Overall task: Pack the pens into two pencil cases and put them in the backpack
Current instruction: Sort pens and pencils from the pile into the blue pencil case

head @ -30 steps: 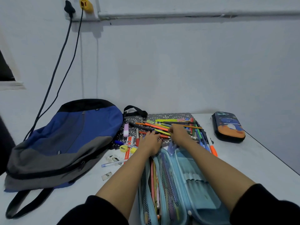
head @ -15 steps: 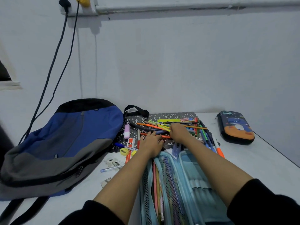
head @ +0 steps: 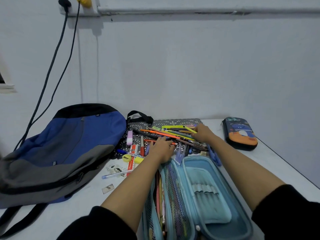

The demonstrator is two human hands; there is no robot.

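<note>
Left hand [head: 161, 149]: palm down on the near edge of the pens [head: 173, 135]; fingers straight and close together, pressing on the heap, gripping nothing.
Right hand [head: 203, 134]: at the far right of the heap; fingers curled, pinching a yellow pen [head: 190, 129] whose free end tilts up and to the left above the others.
Pens: loose, criss-crossed on a dark lacy mat [head: 173, 122] at the back of the worktop [head: 285, 170], between backpack and dark case; a few more inside the blue case's mesh side.
Blue case [head: 216, 196]: lying open, nearest the person, between the two forearms; mesh pocket on the left half, elastic loops on the right half.
Dark case [head: 239, 133]: closed, flat at the back right, apart from the heap.
Backpack [head: 60, 148]: blue, grey and black, lying flat on the left, against the mat's left edge.
Small items: pink eraser [head: 129, 138] on the mat, yellow sharpener [head: 126, 158] and clear pen [head: 117, 174] just left of the left hand.
Wall: two dark cables [head: 57, 54] hanging down behind the backpack.
</note>
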